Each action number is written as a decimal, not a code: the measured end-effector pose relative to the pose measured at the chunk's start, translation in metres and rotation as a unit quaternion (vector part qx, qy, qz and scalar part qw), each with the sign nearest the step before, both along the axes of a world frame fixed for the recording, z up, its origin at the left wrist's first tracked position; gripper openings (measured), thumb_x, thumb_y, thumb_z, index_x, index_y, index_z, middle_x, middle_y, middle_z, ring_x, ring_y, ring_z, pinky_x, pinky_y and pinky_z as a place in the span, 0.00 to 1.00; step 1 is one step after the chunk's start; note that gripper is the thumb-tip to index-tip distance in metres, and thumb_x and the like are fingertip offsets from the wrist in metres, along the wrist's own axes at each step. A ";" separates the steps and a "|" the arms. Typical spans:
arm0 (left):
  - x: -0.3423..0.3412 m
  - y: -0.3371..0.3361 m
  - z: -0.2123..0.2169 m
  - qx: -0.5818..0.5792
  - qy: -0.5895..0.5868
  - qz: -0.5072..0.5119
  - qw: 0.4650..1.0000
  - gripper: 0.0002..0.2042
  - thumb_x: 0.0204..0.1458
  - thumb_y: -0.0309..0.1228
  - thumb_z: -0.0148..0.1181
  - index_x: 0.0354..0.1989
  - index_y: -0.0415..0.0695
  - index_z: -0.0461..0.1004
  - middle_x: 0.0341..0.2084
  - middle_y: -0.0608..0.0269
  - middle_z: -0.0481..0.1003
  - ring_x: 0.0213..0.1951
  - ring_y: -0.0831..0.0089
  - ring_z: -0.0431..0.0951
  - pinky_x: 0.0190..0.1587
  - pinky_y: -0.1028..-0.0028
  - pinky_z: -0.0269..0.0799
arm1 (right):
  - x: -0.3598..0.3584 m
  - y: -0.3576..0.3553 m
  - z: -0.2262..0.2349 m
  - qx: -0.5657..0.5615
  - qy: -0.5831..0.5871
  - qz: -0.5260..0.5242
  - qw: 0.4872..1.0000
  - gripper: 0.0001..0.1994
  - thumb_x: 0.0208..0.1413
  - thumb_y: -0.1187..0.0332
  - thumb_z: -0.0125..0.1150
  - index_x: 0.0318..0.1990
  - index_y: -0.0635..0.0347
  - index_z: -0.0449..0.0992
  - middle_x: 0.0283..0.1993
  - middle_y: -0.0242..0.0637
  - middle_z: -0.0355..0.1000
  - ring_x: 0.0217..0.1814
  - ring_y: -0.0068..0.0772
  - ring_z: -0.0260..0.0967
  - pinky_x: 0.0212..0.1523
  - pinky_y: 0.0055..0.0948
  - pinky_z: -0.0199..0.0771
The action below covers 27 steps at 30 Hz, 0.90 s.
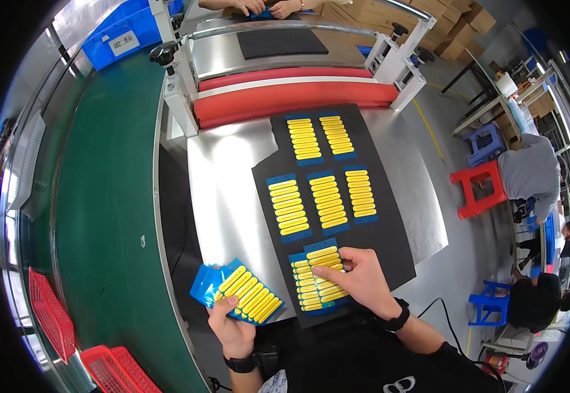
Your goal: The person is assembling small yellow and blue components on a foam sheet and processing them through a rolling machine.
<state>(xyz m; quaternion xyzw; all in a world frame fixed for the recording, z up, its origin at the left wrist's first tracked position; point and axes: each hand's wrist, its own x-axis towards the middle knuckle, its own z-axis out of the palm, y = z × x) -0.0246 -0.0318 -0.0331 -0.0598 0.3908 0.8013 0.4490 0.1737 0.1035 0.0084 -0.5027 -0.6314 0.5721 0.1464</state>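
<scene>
Head view. Left hand (231, 331): fingers closed on a fanned bundle of blue cards (252, 296) with yellow strips, thumb on top; tilted beside the mat, strips upward, probably to keep the faces readable and within reach. Right hand (365, 281): thumb and fingers narrowed on one yellow-striped card (324, 255), which overlaps further striped cards (304, 298) at the near end of the black mat (383, 232). Five laid cards (329, 204): two far, three nearer, strips up, set apart, seemingly to avoid overlap. Edges: mat notched at its far left corner, its far end reaching the red roller (298, 98); a black margin along its right. Room for moving: the metal surface (216, 196) left of the mat, toward the green belt (111, 216).
</scene>
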 end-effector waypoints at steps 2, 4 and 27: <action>0.000 0.001 -0.001 -0.007 0.002 -0.001 1.000 0.23 0.46 0.26 0.54 0.54 0.35 0.70 0.42 0.51 0.79 0.41 0.58 0.81 0.47 0.63 0.78 | 0.001 -0.002 0.001 -0.009 0.027 -0.012 1.000 0.14 0.56 0.70 0.71 0.42 0.74 0.78 0.40 0.40 0.81 0.39 0.21 0.79 0.37 0.19 0.78; 0.001 0.001 -0.002 -0.010 0.004 0.002 1.000 0.23 0.46 0.26 0.54 0.54 0.35 0.71 0.42 0.51 0.79 0.41 0.58 0.82 0.47 0.63 0.79 | -0.003 -0.002 0.006 0.068 -0.039 0.004 0.997 0.13 0.56 0.70 0.71 0.41 0.74 0.78 0.37 0.39 0.81 0.37 0.20 0.79 0.35 0.19 0.77; 0.010 0.015 0.005 -0.030 0.034 0.001 0.999 0.23 0.45 0.28 0.55 0.52 0.35 0.71 0.39 0.51 0.79 0.38 0.56 0.81 0.44 0.62 0.79 | 0.032 0.022 0.030 0.247 -0.171 0.028 0.953 0.12 0.60 0.68 0.63 0.34 0.69 0.70 0.33 0.54 0.74 0.36 0.57 0.74 0.35 0.43 0.73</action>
